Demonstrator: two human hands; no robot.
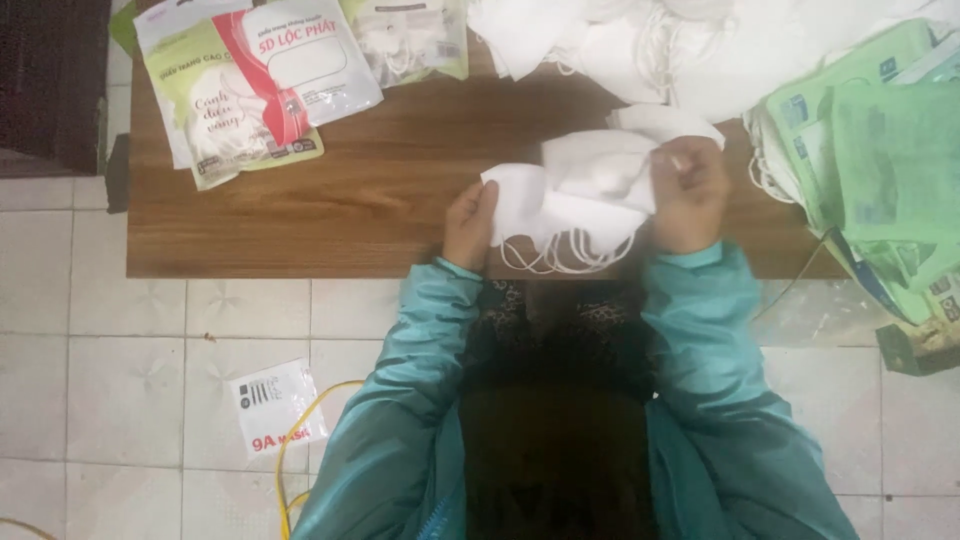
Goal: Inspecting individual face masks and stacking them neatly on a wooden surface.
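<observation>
A bundle of white face masks [585, 190] sits right of the frame's centre, held above the tabletop [350, 190] between both hands. The left hand [470, 222] pinches the bundle's left edge, fingers closed on it; the right hand [690, 190] is curled shut round the right end, where one mask sticks up and out of line. To square the stack well, it seems best to keep the left hand's grip steady as an anchor and let the right hand nudge the stray edges flush, with the ear loops [560, 255] hanging free below so they do not tangle.

The masks look soft, matte and folded flat, the loops thin and springy. Glossy printed packets [250, 80] lie at the upper left on wood-grain laminate. A loose heap of more white masks [650, 45] fills the top, and pale green bags [880, 140] stack at the right.
</observation>
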